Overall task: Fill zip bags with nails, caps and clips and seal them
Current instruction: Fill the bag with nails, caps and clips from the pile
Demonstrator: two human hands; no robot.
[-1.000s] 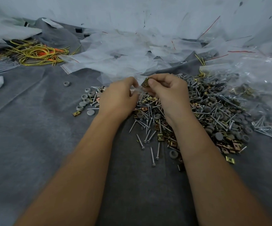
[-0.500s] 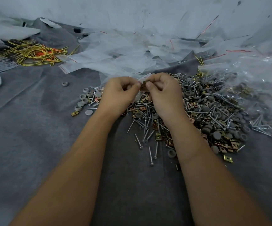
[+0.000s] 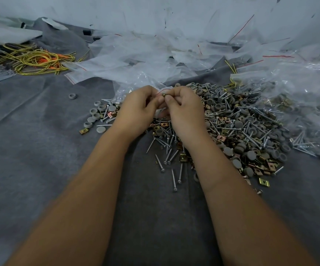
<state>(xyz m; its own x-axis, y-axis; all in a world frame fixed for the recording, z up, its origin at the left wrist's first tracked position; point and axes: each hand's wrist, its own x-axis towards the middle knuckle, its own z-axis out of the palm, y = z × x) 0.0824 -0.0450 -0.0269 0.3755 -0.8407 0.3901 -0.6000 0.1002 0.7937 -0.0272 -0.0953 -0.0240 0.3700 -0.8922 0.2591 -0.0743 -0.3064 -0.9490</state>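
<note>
Right now, from the head camera, both hands are raised together just above the near edge of the hardware pile [image 3: 237,127], a heap of silver nails, grey round caps and brass-coloured clips spread over the grey cloth [image 3: 40,169]. The left hand [image 3: 138,110] has its fingers curled, pinching the mouth of a small clear zip bag [image 3: 160,112], whose red seal line shows just above the knuckles. The right hand [image 3: 184,110] is curled too, thumb and forefinger nipping a little brass clip [image 3: 164,95] right at that opening. Most of the bag is hidden between the two palms, so I cannot tell what it already holds.

I would say this is the filling step, with a clip being fed into the bag's mouth and the sealing not yet begun. The next move seems to call for the left fingers to keep the lips parted while the right lets the clip drop, then either another reach to the pile or a pinch run along the red strip to close it.

Around them, a smaller group of caps [image 3: 96,117] lies just left of the hands, one stray cap [image 3: 73,96] sits apart further left, empty zip bags [image 3: 136,60] are heaped behind, and yellow and orange wire loops [image 3: 34,60] lie far left.
</note>
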